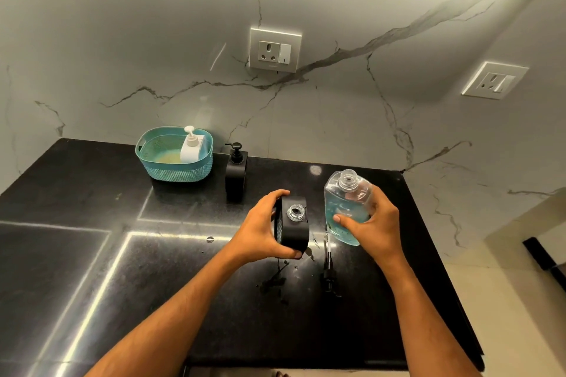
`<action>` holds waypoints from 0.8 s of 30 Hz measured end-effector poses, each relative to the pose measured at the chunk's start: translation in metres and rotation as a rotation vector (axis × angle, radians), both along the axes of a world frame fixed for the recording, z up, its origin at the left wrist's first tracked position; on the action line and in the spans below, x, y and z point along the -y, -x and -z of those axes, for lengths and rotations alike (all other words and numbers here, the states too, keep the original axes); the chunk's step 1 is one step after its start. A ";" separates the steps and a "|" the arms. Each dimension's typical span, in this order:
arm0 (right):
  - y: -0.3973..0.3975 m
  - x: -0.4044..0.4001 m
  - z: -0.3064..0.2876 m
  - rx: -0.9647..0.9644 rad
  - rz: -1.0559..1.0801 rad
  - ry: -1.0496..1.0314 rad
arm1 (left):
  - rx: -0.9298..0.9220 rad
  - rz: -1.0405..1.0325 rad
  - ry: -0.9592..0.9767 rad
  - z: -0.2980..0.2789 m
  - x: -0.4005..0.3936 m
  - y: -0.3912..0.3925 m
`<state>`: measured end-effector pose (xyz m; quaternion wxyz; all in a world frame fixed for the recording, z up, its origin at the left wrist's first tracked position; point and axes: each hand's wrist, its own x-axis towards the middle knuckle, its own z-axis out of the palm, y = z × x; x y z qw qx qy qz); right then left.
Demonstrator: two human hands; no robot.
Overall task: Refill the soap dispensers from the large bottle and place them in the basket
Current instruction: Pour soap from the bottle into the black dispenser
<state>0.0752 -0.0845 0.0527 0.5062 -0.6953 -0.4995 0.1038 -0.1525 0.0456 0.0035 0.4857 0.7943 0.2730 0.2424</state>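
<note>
On the black countertop (214, 300) the teal basket (171, 171) stands far left, already holding a white dispenser (191, 148). The large refill bottle (346, 208), uncapped and upright, is gripped by the right hand (372, 223). Just left of it (mouth up, pump off) stands the open black dispenser (294, 223), clasped by the left hand (266, 226); pouring would likely mean tipping the bottle leftward.

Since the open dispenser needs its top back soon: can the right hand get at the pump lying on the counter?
Probably not yet: the right hand is gripping the large bottle. The pump lies uncovered just below it, so setting the bottle down should free the way.
</note>
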 end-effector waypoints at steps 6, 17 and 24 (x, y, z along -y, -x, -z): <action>-0.028 -0.013 0.005 -0.184 -0.005 -0.019 | -0.013 -0.018 0.029 0.010 -0.004 0.001; -0.094 -0.065 0.009 -0.422 -0.016 -0.094 | -0.036 -0.040 0.076 0.024 -0.010 -0.003; -0.134 -0.104 0.028 -0.452 0.007 -0.042 | -0.040 -0.071 0.094 0.032 -0.014 -0.009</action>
